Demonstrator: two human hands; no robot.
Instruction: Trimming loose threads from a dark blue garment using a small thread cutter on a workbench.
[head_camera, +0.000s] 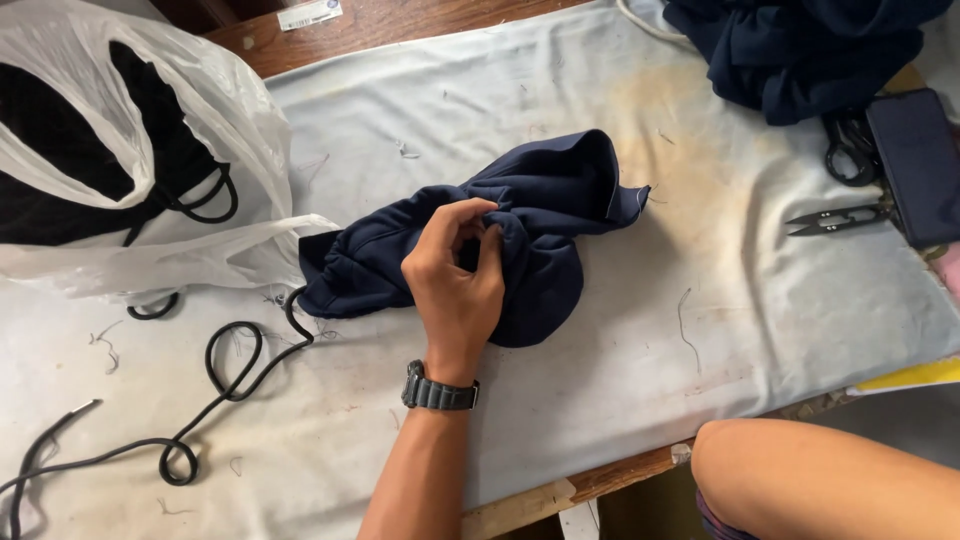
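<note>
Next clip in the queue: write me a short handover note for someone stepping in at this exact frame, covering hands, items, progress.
Left hand: pinching a bunched fold of the navy blue fleece garment piece at mid-table.
Right hand: out of view; only a bare limb shows at the lower right edge.
Black drawstring cord: looped loose on the white stained table cloth, one end running up to the garment's left edge.
Small thread snips lie to the right, untouched.
White plastic bag of dark cloth sits far left.
Cord mostly outside the garment.

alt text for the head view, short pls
A left hand wearing a dark wristwatch pinches bunched navy fabric on a stained white cloth-covered table. A black cord, white plastic bag and thread snips lie nearby.
</note>
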